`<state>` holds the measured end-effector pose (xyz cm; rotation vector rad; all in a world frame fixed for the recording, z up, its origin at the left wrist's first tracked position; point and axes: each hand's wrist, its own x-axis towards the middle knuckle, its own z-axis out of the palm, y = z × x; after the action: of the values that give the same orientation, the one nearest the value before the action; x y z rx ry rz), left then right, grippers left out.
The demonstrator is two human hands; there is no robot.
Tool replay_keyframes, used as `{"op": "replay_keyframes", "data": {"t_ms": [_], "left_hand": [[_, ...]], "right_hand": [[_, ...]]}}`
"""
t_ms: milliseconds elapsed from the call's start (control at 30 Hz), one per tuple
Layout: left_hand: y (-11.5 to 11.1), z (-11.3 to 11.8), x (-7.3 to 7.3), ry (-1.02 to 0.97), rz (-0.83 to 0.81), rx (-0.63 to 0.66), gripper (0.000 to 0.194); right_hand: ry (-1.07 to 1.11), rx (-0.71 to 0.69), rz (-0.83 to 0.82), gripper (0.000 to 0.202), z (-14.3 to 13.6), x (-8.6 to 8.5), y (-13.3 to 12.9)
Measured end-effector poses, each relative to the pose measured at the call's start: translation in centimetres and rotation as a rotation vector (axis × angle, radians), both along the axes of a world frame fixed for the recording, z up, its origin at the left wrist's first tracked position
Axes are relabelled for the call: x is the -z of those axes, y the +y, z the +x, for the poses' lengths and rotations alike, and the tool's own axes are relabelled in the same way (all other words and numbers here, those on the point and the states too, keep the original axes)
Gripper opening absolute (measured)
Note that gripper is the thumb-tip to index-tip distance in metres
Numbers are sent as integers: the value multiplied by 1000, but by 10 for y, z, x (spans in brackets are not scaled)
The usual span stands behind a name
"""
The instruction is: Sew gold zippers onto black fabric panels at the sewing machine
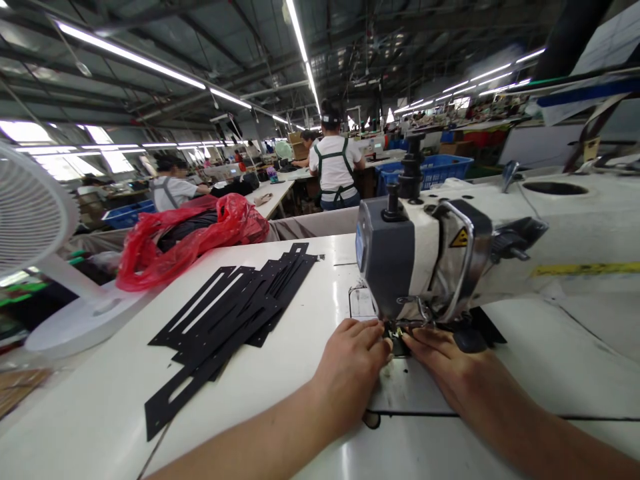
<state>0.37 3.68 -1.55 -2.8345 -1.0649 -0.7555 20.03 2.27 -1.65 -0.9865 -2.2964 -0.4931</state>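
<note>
A white and grey sewing machine (425, 253) stands over the right part of the white table (295, 393). My left hand (353, 363) is at the left of its needle area, with fingers bent together; what they hold, if anything, is too small to make out. On the other side of the needle, my right hand (453, 367) lies low with its fingertips near the presser foot, where a small dark piece shows. Part of a black piece (487, 327) sticks out behind my right hand. Several flat black slotted pieces (230, 310) lie in an overlapping pile left of the machine.
A red plastic bag (230, 223) with dark material rests at the table's back left. A white fan (37, 220) stands at the far left. Beyond the table are a person in a white shirt (336, 163), another person seated at left, and a blue crate (445, 170).
</note>
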Motion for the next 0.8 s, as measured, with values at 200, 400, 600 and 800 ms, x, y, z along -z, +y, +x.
{"op": "replay_keyframes", "data": {"t_ms": [200, 400, 600, 800], "left_hand": [[2, -1, 2, -30, -5, 10, 12], [3, -1, 0, -29, 6, 8, 12], [5, 1, 6, -103, 31, 3, 14], [6, 0, 8, -195, 62, -39, 9]], "right_hand": [[3, 2, -31, 34, 0, -3, 1], [34, -27, -16, 34, 1, -3, 3], [77, -56, -126, 31, 1, 0, 3], [5, 5, -124, 26, 46, -2, 8]]}}
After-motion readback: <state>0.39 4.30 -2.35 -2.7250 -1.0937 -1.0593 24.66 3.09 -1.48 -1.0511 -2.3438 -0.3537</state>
